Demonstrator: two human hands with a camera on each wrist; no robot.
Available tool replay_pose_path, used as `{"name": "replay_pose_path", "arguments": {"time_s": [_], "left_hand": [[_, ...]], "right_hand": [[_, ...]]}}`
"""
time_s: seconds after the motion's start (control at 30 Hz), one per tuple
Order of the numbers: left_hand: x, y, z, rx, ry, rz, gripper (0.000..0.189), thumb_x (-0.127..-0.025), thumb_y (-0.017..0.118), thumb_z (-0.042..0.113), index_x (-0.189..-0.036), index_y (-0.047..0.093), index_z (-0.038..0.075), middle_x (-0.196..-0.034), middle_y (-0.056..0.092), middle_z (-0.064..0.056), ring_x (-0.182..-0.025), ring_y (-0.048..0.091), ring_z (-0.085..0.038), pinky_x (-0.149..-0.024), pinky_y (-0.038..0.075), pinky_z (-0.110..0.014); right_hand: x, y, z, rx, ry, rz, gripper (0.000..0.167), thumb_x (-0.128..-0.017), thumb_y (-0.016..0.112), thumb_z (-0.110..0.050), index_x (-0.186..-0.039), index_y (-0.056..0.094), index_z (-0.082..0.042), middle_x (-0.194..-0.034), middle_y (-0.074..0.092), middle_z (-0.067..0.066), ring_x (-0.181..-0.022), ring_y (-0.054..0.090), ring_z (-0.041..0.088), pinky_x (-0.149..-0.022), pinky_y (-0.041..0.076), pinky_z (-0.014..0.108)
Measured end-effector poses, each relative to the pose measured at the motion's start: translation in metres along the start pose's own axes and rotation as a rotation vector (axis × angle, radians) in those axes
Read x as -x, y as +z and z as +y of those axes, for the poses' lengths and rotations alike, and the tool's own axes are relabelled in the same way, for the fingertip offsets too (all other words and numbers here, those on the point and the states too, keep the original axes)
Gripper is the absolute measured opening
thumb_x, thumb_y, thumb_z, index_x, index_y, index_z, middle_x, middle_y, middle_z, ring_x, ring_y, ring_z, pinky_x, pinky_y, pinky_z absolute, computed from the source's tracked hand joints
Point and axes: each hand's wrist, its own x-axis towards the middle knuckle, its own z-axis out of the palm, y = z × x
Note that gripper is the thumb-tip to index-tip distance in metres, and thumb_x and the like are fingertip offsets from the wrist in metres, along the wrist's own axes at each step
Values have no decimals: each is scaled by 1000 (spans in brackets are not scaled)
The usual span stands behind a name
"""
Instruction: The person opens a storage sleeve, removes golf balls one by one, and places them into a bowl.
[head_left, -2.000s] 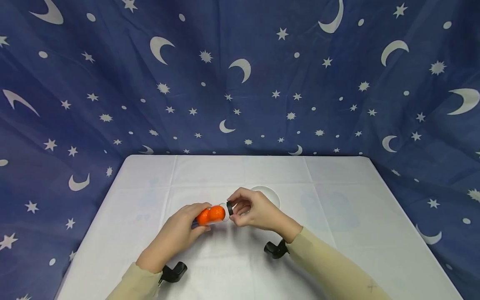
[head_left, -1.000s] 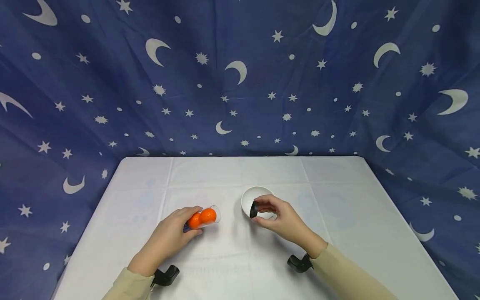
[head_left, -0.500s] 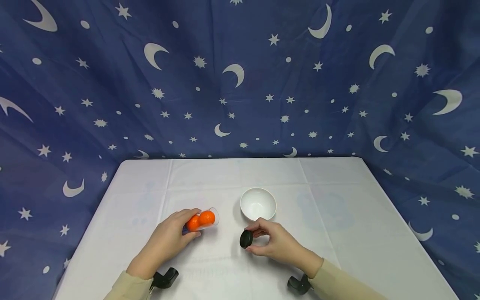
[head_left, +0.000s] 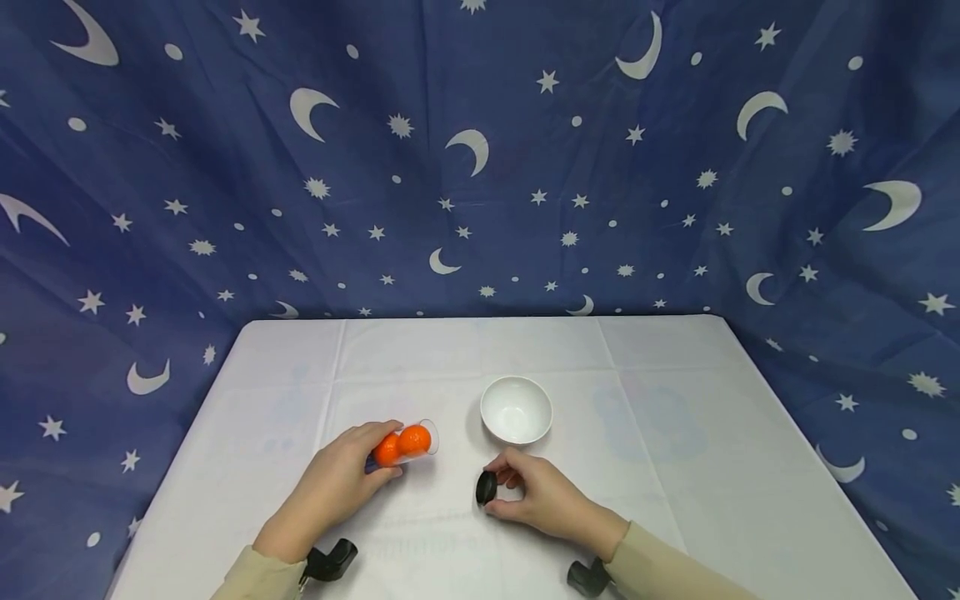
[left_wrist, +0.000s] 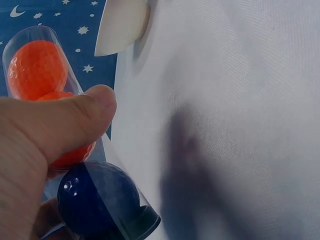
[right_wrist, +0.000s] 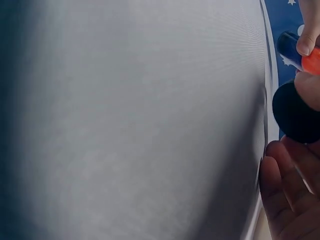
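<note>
My left hand (head_left: pixel 337 475) grips a clear plastic tube (head_left: pixel 432 428), tilted with its uncovered mouth toward the right. Two orange dimpled balls (head_left: pixel 415 440) sit inside, close to the mouth. In the left wrist view a dark blue ball (left_wrist: pixel 95 197) shows deeper in the tube, by a dark end cap (left_wrist: pixel 144 224). My right hand (head_left: pixel 546 497) pinches a round black cap (head_left: pixel 486 488) on its edge between thumb and fingers, low by the tabletop; whether the cap touches the cloth I cannot tell.
A white bowl (head_left: pixel 517 408) stands behind my right hand, to the right of the tube. White cloth covers the table (head_left: pixel 660 467). A blue curtain (head_left: pixel 480 208) with moons and stars hangs behind it. Black wrist cameras (head_left: pixel 330 560) sit under both wrists.
My right hand has drawn the black cap off the tube's mouth, passed over the bowl's front, then come nearer the person and lower. The left hand with the tube has shifted slightly left.
</note>
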Motion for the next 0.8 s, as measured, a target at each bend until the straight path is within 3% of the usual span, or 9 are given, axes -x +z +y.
{"name": "replay_pose_path", "arguments": {"time_s": [0.27, 0.6, 0.8], "left_hand": [[0, 1, -2, 2, 7, 8, 59, -74, 85, 28, -127, 62, 18, -120, 63, 4, -108, 59, -18, -94, 49, -42], [0, 0, 0, -2, 10, 12, 58, -74, 86, 28, -126, 62, 18, -119, 63, 5, -108, 59, -18, -93, 49, -42], [0, -2, 0, 0, 9, 11, 59, -73, 86, 27, -126, 62, 17, -119, 64, 4, -108, 59, -18, -93, 49, -42]], "right_hand": [[-2, -3, -2, 79, 16, -37, 48, -80, 79, -23, -121, 57, -13, -98, 59, -10, -91, 59, 11, -82, 50, 24], [4, -9, -4, 300, -15, -44, 53, -80, 78, -31, -126, 56, -15, -119, 59, -7, -107, 54, 4, -94, 47, 28], [5, -12, -7, 299, -32, -30, 53, -80, 78, -34, -126, 57, -16, -119, 60, -7, -107, 55, 7, -93, 47, 29]]}}
